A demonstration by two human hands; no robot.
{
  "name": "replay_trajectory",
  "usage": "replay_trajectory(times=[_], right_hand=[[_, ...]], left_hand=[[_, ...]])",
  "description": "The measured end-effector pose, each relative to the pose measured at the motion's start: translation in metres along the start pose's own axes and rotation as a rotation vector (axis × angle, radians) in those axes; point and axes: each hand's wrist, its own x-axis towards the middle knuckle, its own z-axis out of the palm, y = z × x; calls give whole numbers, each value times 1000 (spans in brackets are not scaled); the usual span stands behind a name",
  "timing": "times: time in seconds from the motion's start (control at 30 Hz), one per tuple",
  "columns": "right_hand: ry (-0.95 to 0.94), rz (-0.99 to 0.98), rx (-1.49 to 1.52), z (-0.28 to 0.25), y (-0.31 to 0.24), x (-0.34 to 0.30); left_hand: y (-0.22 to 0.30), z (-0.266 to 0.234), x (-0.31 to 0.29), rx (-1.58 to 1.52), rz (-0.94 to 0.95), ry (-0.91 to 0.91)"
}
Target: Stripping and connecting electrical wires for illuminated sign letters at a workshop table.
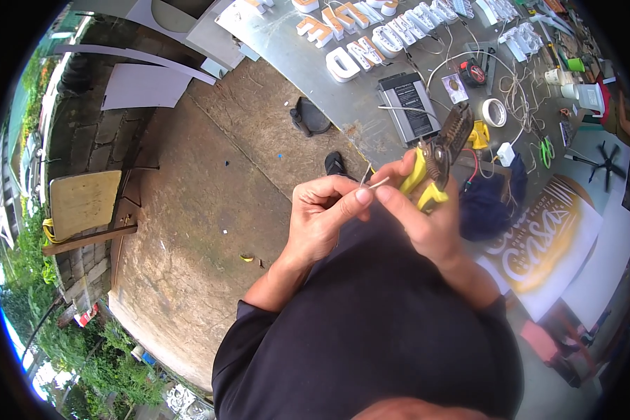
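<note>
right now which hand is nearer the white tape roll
Right. In the picture, the right hand is below and left of the white tape roll; the left hand is farther left.

Soft daylight glares white beyond the foliage (pixel 108 367); edges bend toward the black fisheye rim.

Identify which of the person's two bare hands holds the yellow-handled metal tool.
The right hand: the yellow-handled metal tool sits in its grip, whereas the left hand has only thin pale wire at its fingertips.
</note>
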Motion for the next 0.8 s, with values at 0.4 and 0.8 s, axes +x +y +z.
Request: replay_trajectory(times=[0.4, 0.8], right_hand=[[6, 18, 107, 1, -3, -1], [4, -53, -79, -3, 1, 5]], left_hand=[[2, 1, -2, 103, -39, -23], [-1, 9, -5, 219, 47, 78]])
